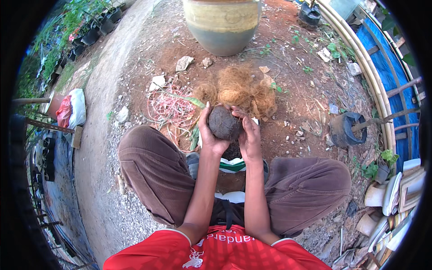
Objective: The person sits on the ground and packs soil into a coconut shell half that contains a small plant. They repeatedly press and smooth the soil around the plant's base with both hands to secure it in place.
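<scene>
Between both palms sits a dark brown ball of soil (225, 123) with fibres on its surface. My left hand (210, 135) cups it from the left, and my right hand (249, 135) closes round its right side. Below them, between my legs, is a green and white sack (233, 166) with dark soil (232, 152) showing inside. A heap of orange-brown coconut fibre (236, 87) lies on the ground just beyond my fingers. Left of it is a tangle of pink and white plastic string (172, 104). A green stem (194, 101) reaches toward my left fingertips; its base is hidden.
A large glazed pot (222, 27) stands ahead. A black plant bag (347, 128) sits on the right near bamboo poles (368, 64) and a blue tarp (388, 77). Stones (184, 63) dot the earth. To the left are a concrete path (101, 74) and a white plastic bag (78, 107).
</scene>
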The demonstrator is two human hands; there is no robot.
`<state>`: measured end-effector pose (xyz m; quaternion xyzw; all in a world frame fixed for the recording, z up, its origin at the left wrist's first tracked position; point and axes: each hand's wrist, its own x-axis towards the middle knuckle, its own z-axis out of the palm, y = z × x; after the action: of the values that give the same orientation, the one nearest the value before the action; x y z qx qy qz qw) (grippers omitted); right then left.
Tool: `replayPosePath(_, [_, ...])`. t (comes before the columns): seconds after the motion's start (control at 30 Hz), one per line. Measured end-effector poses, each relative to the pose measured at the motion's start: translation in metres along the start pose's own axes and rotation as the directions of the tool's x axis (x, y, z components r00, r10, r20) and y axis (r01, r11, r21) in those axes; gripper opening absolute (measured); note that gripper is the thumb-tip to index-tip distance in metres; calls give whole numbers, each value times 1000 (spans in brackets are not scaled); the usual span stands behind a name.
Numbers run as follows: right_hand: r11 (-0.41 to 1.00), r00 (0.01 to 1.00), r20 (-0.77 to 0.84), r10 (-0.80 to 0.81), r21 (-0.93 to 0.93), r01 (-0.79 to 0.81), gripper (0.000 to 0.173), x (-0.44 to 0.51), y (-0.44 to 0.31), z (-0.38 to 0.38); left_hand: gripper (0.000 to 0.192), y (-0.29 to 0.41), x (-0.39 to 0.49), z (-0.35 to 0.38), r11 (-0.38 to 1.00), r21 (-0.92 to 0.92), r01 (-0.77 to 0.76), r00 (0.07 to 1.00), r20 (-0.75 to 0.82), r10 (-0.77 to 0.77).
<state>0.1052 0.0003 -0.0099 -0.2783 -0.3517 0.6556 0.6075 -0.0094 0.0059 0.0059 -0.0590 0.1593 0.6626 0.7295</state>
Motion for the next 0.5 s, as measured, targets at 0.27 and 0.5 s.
replayPosePath(0.27, [997, 998, -67, -14, -70, 10, 19, 0, 7, -5, 34, 0, 1, -3, 984, 178, -14, 999, 45, 6])
replayPosePath(0.5, [921, 989, -82, -120, -382, 80, 46, 4, 7, -2, 49, 3, -1, 5, 990, 142, 20, 998, -56, -12])
